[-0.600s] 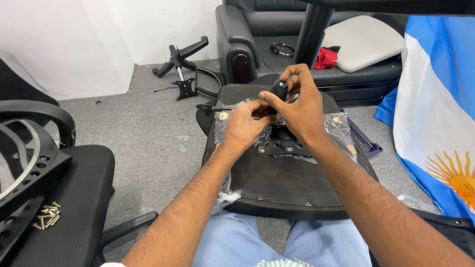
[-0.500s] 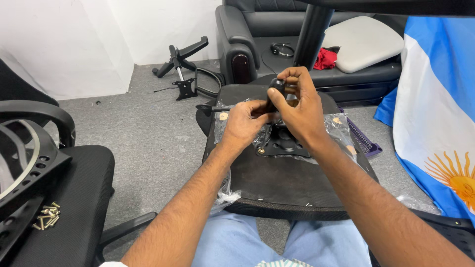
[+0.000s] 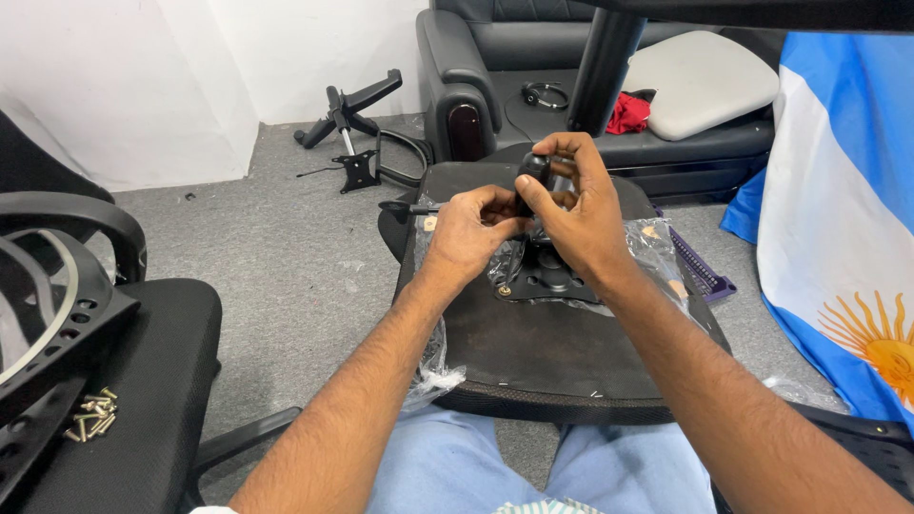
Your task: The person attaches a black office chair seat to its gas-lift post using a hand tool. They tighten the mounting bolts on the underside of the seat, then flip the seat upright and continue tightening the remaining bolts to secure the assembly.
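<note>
Right hand point(image 3: 581, 214) clamped around small black rounded knob point(image 3: 533, 171), held above black metal mounting plate point(image 3: 547, 276) on upturned black chair seat point(image 3: 552, 352). Left hand point(image 3: 466, 233) pinched closed just beside it, on what I cannot tell. Knob sits nearer the right hand, plate directly beneath.

Knob point(image 3: 535, 169) in right hand point(image 3: 581, 214): black. Metal plate point(image 3: 545, 278) under hands: black, one brass-coloured bolt at corner. Plastic wrap point(image 3: 657, 249): clear, glossy. Seat underside point(image 3: 543, 347): dark brown-black, pale stitching dots along front edge. Trousers point(image 3: 447, 471): light blue. Carpet point(image 3: 276, 247): grey, speckled. Wall point(image 3: 143, 76): white. Screws point(image 3: 90, 411) on mesh chair point(image 3: 143, 381): brass; chair black. Sofa point(image 3: 476, 57): black, shiny. Cushion point(image 3: 700, 81): off-white. Cloth point(image 3: 628, 112): red. Flag point(image 3: 843, 219): sky-blue and white bands, golden sun. Tray point(image 3: 703, 274): purple.
</note>
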